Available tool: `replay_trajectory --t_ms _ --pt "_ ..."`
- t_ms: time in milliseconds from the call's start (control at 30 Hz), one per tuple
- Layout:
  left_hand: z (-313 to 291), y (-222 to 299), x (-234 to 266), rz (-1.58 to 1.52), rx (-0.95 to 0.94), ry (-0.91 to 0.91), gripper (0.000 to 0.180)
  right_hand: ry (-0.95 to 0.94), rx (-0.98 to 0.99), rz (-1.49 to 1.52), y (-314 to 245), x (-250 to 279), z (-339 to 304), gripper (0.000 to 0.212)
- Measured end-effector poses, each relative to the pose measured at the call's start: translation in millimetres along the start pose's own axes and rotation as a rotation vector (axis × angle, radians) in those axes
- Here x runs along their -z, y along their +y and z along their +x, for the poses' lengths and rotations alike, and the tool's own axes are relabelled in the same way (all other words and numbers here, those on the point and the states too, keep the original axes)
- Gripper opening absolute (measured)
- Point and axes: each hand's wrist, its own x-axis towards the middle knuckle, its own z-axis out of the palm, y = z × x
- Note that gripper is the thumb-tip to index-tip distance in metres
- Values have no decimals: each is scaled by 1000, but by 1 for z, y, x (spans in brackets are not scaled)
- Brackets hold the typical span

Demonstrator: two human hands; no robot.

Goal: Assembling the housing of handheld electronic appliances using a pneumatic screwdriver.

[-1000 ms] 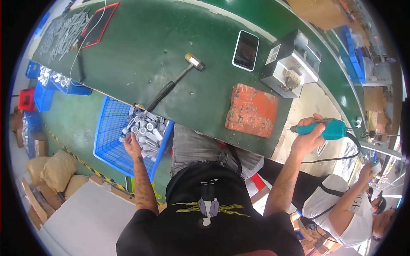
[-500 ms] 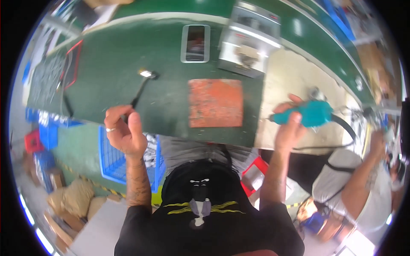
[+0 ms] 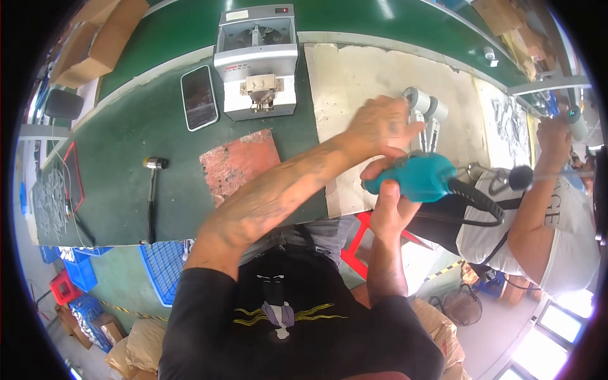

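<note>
My right hand (image 3: 387,212) is wrapped round a teal electric screwdriver (image 3: 421,177), whose black cord leaves its right end; the tip is hidden by my fingers. Across my body to the right reaches my left arm. Its hand (image 3: 380,123) is above the screwdriver, fingers stretched out and thumb apart, beside two grey-white cylindrical parts (image 3: 417,100) with flat stems. Whether the fingers touch them I cannot tell. A hammer (image 3: 152,196) with a black handle lies on the green mat at the left. Partly under my left forearm is a worn reddish square block (image 3: 237,161).
A grey bench machine (image 3: 258,69) stands at the back, with a phone-like device (image 3: 199,98) to its left. Tan board (image 3: 345,76) covers the right side of the table. At the right, a co-worker's arm (image 3: 538,190) is close by. Blue basket (image 3: 163,269) sits below the table edge.
My left hand has left the hammer's handle and swung across to the right, by the cylindrical parts. The right hand keeps the screwdriver. The whole view has turned toward the right.
</note>
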Motion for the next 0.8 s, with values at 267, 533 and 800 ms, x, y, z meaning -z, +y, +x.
replay_trajectory --t_ms 267,533,800 --pt "48 -7 -61 137 24 -33 58 106 74 -79 5 17 -6 75" --pt "24 -7 -43 24 141 98 36 -6 43 10 -4 16 -9 71" --pt "-117 -35 62 140 -322 425 27 55 -34 77 -10 1 -2 84"
